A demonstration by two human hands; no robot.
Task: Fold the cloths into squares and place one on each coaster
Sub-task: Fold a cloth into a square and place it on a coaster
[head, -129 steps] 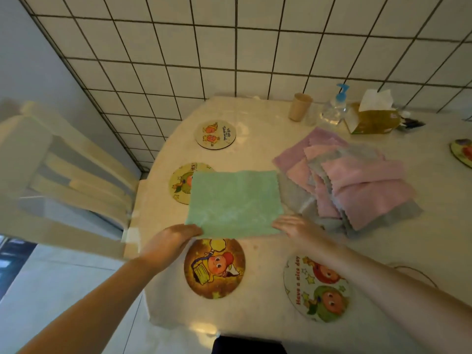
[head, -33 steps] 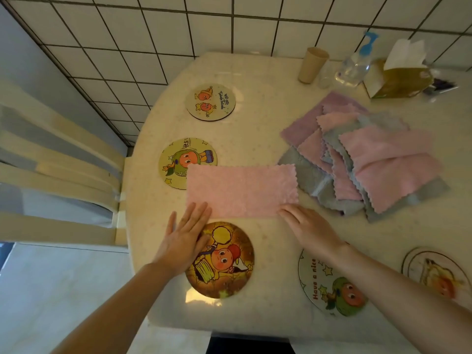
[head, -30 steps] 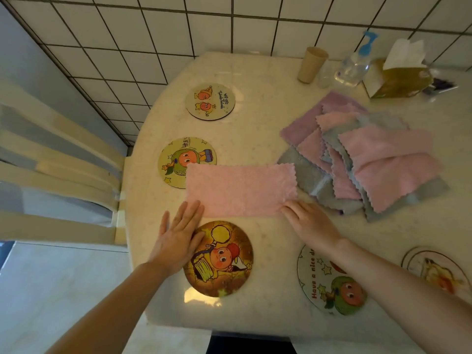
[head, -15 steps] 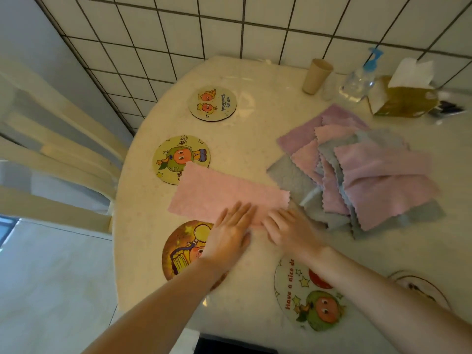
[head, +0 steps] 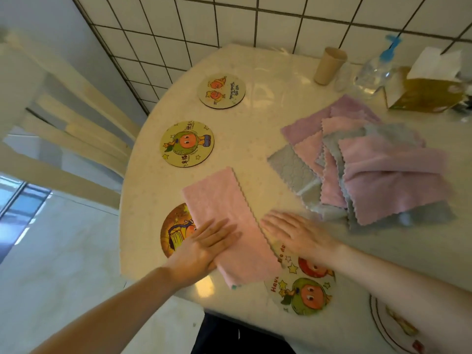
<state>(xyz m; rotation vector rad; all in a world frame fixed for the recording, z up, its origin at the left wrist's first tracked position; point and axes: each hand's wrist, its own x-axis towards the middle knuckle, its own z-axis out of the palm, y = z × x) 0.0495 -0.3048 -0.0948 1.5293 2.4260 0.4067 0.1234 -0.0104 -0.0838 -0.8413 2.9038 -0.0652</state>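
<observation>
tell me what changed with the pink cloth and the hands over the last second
The pink cloth was turned from lying crosswise to pointing away from the person. The left hand moved onto it; the right hand lies flat at its right edge. It is still folded in half, and the pile of cloths is unchanged.

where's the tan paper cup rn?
Head view, far right of the table: tan paper cup stands by the tiled wall, left of the clear pump bottle.
</observation>
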